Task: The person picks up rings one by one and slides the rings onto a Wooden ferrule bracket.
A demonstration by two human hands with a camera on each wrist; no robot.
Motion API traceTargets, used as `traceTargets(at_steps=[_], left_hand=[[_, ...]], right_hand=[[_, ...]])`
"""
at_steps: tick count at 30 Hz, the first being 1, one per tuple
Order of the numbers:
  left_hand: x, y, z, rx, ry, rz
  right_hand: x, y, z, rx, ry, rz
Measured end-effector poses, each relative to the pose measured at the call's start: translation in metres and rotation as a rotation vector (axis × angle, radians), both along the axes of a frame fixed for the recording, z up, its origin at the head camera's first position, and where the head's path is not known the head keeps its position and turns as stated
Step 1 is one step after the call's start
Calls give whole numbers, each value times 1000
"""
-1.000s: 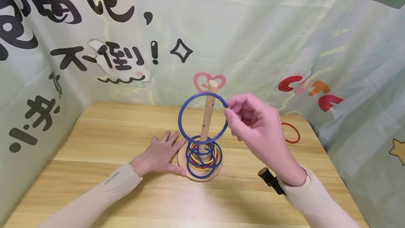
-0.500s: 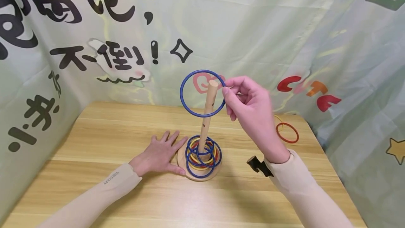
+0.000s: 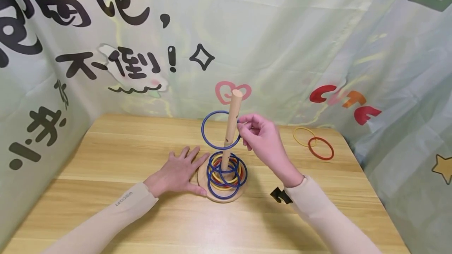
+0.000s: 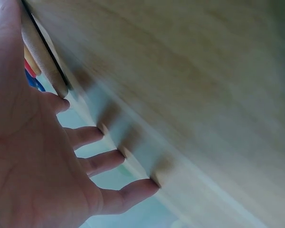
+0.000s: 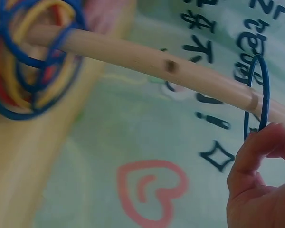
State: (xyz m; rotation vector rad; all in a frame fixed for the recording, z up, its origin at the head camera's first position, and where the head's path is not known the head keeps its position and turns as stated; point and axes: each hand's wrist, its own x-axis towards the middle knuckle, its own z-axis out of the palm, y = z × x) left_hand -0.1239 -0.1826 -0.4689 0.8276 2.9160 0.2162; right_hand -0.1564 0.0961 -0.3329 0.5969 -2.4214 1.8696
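My right hand [image 3: 263,136] pinches a thin blue ring [image 3: 203,129] at its right edge between thumb and fingertips. The ring encircles the upright wooden pole [image 3: 233,120], tilted, partway down from the top; the right wrist view also shows the pole passing through it. Below, several blue, yellow and red rings [image 3: 246,172] lie loosely stacked round the foot of the pole on a round wooden base [image 3: 203,176]. My left hand [image 3: 178,173] rests palm down with spread fingers, thumb and forefinger at the base's left edge. In the left wrist view its fingertips [image 4: 154,185] touch the table.
A yellow ring [image 3: 294,138] and a red ring [image 3: 333,153] lie overlapping at the right back of the wooden table [image 3: 134,136]. A printed curtain [image 3: 282,30] hangs behind and along both sides. A black wrist camera [image 3: 280,195] sits under the right wrist.
The right hand lifted the blue ring to the pole's top, then lowered it and shifted left, so that it now encircles the pole. The left hand has stayed in place.
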Motion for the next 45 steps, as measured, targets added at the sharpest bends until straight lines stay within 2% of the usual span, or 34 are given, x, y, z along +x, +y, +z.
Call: traceTargets(at_steps=[4,12,21,23,27,30,34,40,45], left_hand=[[0,0,0,-13,-12,4],[-1,-1,-2,-25,9,-2],[-2,-2,4,-68,-1,-20],[-3,-3,5,-70,-12,-23],[-5,-4,6,-16,-55,-20],[-7,-5,7,21,-81,-11],[-9,-6,7,26,-97,-7],[-8,-6,5,25,-101,-10],[-8,-4,5,37,-110,-6]], right_hand=[[1,-2,-21,76,-42,-2],[3,-5,-59,212,-103,9],[5,-7,-88,286,-159,46],[6,-7,-91,298,-170,50],[8,-6,-96,307,-186,65],[9,-5,-97,310,-189,73],[12,-5,-96,317,-188,65],[18,5,-91,322,-140,42],[15,25,-90,265,-108,31]])
